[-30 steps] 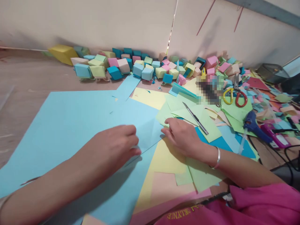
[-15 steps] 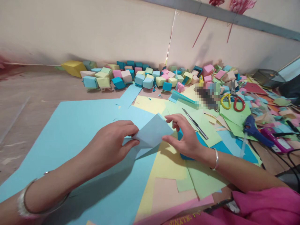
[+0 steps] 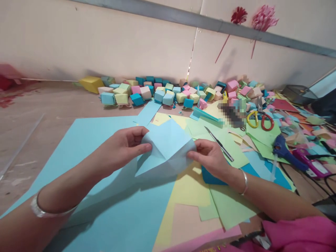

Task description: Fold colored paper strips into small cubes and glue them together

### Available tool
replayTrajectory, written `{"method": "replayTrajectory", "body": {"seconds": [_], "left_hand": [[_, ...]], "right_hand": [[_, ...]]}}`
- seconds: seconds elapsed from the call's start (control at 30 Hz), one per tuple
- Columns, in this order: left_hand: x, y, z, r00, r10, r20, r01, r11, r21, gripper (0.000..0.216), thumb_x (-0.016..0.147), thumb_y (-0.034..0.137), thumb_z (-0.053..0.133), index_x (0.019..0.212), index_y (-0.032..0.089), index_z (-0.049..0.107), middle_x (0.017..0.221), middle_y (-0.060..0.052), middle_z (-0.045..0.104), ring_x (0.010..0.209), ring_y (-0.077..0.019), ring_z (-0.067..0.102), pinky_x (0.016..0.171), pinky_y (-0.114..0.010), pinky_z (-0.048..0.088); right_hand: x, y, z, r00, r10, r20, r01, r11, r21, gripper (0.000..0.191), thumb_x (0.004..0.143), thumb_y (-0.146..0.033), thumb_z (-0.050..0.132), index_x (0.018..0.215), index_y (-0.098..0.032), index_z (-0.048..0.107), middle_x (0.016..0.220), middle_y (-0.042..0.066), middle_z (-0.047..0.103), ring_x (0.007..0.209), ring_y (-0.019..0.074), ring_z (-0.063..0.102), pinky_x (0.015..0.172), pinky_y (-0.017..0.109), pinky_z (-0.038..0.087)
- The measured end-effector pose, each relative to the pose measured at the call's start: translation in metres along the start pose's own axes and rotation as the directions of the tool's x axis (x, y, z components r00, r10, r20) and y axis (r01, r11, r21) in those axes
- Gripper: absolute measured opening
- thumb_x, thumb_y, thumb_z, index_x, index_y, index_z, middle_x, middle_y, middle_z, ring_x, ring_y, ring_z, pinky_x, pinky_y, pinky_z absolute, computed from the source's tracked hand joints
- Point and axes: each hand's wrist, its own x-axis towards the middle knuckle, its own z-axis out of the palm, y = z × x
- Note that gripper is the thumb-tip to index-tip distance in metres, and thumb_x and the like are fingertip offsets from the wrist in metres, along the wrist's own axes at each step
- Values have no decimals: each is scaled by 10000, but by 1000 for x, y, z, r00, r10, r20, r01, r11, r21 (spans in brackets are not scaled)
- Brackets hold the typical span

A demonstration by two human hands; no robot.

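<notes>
A creased light-blue sheet of paper is held up between my two hands, partly folded, with diagonal crease lines and a pointed lower-left corner. My left hand pinches its left edge between thumb and fingers. At the right edge, my right hand grips the paper the same way. Underneath lies a large light-blue sheet, on which the hands cast a shadow. Yellow paper and green paper overlap to the right, below my right hand.
Small folded paper boxes line the wall. A craft knife lies on green paper right of my hands. Beyond it are scissors, a blue glue gun with cables, and a pile of paper scraps. Paper flowers hang on the wall.
The folded paper has been opened out wider, showing its inner creases. My right hand has closed on its right edge, where its fingers were apart before. The view has tilted up slightly.
</notes>
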Motion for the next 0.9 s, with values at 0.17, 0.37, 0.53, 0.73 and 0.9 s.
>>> {"method": "replayTrajectory", "body": {"seconds": [0.17, 0.37, 0.53, 0.73, 0.9], "left_hand": [[-2, 3, -3, 724, 662, -196, -422, 649, 633, 173, 783, 151, 645, 705, 304, 666, 976, 53, 714, 1059, -202, 619, 955, -382, 469], [18, -31, -8, 731, 682, 41, -358, 331, 873, 269, 843, 126, 527, 677, 292, 658, 1146, 49, 699, 1181, -216, 561, 1029, -448, 360], [30, -52, -8, 871, 487, 58, -265, 366, 892, 295, 838, 107, 449, 710, 254, 670, 1233, -23, 661, 1250, -256, 514, 1021, -474, 371], [29, -52, -10, 874, 483, 51, -268, 392, 880, 306, 804, 69, 455, 717, 251, 685, 1226, -37, 662, 1253, -279, 513, 1019, -495, 376], [30, -54, -11, 869, 491, 58, -273, 378, 884, 350, 788, 37, 421, 721, 236, 700, 1206, -54, 666, 1236, -292, 520, 1008, -498, 387]], "right_hand": [[0, -13, -7, 823, -565, -51, 478, 739, -475, 156, 828, -116, 631, 881, -255, 679, 877, 22, 705, 841, 182, 613, 745, 361, 493], [0, -8, -4, 692, -501, 519, 679, 207, -705, 233, 924, -95, 492, 844, -259, 636, 964, -5, 722, 931, 166, 625, 764, 369, 409], [2, 4, 0, 722, -392, 570, 675, 217, -705, 264, 938, -58, 431, 837, -212, 620, 959, 38, 720, 932, 183, 615, 784, 384, 403], [2, 2, -1, 706, -422, 569, 678, 170, -715, 256, 941, -65, 437, 852, -209, 629, 975, 42, 718, 940, 183, 608, 769, 369, 406], [2, 3, 0, 699, -443, 561, 679, 166, -715, 242, 934, -63, 454, 841, -199, 632, 948, 38, 722, 910, 180, 610, 749, 355, 413]]}}
